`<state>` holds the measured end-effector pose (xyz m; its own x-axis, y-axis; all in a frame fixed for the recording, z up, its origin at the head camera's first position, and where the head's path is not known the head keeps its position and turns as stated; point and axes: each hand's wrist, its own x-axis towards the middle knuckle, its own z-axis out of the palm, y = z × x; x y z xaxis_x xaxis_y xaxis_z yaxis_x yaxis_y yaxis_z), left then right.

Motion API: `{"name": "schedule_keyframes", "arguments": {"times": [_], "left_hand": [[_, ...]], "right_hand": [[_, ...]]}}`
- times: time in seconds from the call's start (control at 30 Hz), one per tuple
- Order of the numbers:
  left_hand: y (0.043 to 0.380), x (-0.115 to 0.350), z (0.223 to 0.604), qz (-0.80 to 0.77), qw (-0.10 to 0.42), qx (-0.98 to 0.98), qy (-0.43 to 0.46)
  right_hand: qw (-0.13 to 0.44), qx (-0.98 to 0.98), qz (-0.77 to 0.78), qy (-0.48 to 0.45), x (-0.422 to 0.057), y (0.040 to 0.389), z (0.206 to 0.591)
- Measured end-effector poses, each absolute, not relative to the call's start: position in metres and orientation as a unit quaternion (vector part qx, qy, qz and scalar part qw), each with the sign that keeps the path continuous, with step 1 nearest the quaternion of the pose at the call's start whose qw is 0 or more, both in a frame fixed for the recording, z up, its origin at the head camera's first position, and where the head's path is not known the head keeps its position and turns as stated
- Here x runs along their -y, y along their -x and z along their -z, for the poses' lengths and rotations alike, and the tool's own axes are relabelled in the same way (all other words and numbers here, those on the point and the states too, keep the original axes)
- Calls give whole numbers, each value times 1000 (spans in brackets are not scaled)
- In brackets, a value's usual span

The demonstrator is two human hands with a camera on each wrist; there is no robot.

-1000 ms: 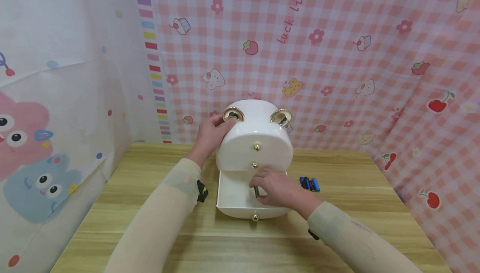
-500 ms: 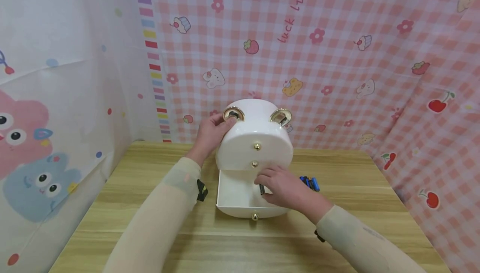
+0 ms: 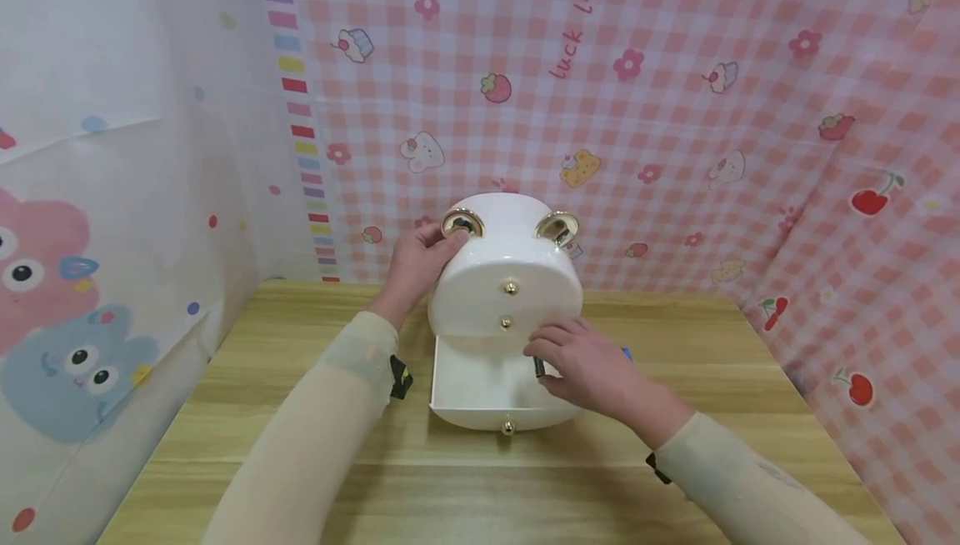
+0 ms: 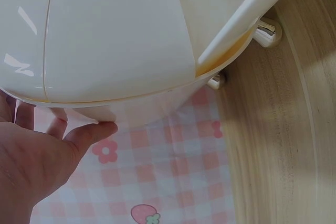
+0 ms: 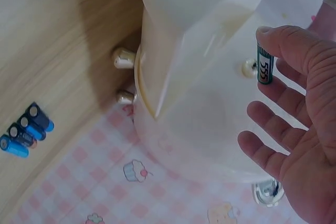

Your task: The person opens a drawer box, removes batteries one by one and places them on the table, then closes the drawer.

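A white rounded storage box (image 3: pixel 498 249) with gold ears and knobs stands on the table, its bottom drawer (image 3: pixel 472 374) pulled out. My left hand (image 3: pixel 417 266) touches the box's side by the left gold ear, and the left wrist view shows the thumb and fingers (image 4: pixel 86 135) against the curved wall. Over the drawer's right side, my right hand (image 3: pixel 581 362) pinches a small green-and-black battery (image 5: pixel 265 65) between thumb and index finger. The other fingers are spread apart.
Several blue and black batteries (image 5: pixel 26 129) lie together on the wooden table (image 3: pixel 300 462), right of the box, mostly hidden behind my right hand in the head view. A pink checked cloth (image 3: pixel 450 112) hangs behind the box.
My right hand has moved rightward with the battery, from the drawer's middle to its right side, and now covers most of the blue batteries. The left hand stays at the box.
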<state>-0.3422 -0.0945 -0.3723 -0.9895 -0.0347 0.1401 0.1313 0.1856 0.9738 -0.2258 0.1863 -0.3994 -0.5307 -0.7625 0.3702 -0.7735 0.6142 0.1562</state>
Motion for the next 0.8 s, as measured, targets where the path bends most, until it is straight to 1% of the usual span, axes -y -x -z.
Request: {"name": "schedule_keyframes", "arguments": {"times": [0.17, 0.47, 0.7, 0.8], "left_hand": [[343, 96, 373, 639, 63, 765, 35], [342, 95, 372, 640, 64, 765, 38], [342, 95, 372, 636, 68, 768, 34], [342, 95, 372, 637, 68, 767, 32]], "right_hand": [[217, 879, -27, -423, -196, 223, 396], [209, 895, -44, -391, -216, 219, 388], [244, 889, -58, -383, -233, 221, 384], [250, 892, -61, -371, -243, 224, 383]]}}
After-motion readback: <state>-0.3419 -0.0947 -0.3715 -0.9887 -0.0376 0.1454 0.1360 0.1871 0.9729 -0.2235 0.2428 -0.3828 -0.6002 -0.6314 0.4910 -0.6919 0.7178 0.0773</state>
